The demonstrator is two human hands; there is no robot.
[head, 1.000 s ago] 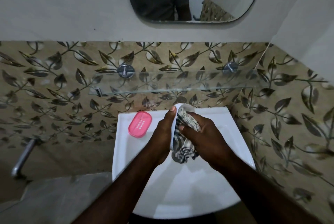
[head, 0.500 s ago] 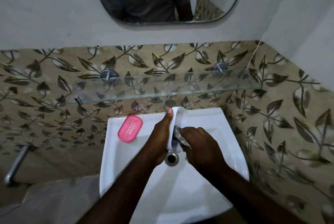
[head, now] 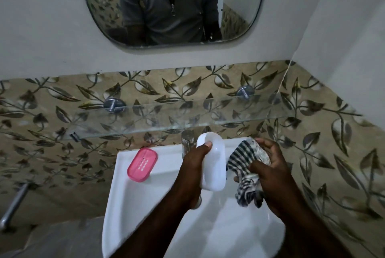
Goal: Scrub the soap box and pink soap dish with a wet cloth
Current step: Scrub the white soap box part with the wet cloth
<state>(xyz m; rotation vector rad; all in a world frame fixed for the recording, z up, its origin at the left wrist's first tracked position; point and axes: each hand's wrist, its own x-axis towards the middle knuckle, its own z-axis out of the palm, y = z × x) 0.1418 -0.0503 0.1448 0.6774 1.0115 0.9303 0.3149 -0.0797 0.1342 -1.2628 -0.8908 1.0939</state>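
Soap box (head: pixel 214 166), the white one, is held upright over the white sink (head: pixel 125 185) by the left hand (head: pixel 193 166), with the thumb hooked over its top rim and the fingers wrapped round the far side, so that hand is pretty much closed on it. Its hollow side is turned toward the striped cloth (head: pixel 246 166), which is bunched up in the right hand (head: pixel 268 172); the fingers there are curled tight round the fabric and a loose end is left hanging down toward the basin. Cloth and box are seen just beside each other, and whether they're actually touching can't really be told from this angle. Pink soap dish (head: pixel 142 164) is parked on the back left corner of the sink ledge, untouched, well apart from both hands. A tap (head: pixel 187 139) is partly hidden behind the left hand, at the back of the sink. A glass shelf (head: pixel 166 120) is fixed across the leaf-patterned tiles (head: pixel 52 132) above the sink, and higher up a mirror (head: pixel 104 8) is hung, where a grey shirt is reflected.
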